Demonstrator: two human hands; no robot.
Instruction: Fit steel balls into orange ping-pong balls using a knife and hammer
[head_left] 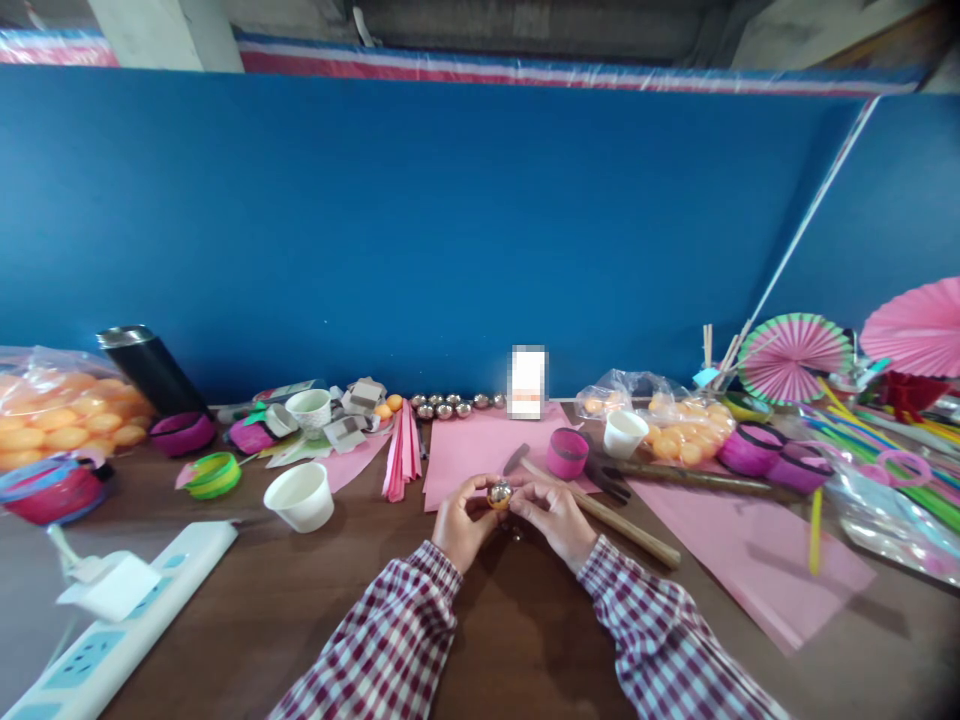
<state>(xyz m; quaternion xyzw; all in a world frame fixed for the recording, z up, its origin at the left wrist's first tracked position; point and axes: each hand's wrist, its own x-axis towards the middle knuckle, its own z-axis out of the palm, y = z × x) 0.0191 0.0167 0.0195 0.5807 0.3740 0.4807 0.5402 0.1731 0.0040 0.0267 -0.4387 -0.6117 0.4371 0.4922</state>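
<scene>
A small shiny metal ball (pixel 499 493) is held between the fingertips of both hands, above the brown table. An orange tint shows at its lower side; I cannot tell if that is a separate part or a reflection. My left hand (pixel 463 522) grips it from the left, fingers curled and thumb beneath. From the right, my right hand (pixel 556 517) pinches it with thumb and forefinger. A small shiny bit (pixel 516 535) lies on the table just below the hands. Behind them rests pink paper (pixel 469 445), with a row of similar metal balls (pixel 444 410) at its far edge.
Right of my hands lie a hammer (pixel 622 525), a purple ring-shaped band (pixel 568 453) and pink sheets (pixel 757 550). White cups (pixel 300 497) stand left and right. A power strip (pixel 142 620) lies front left. Bags of orange balls (pixel 67 415) sit at both sides, before a blue partition (pixel 450 230).
</scene>
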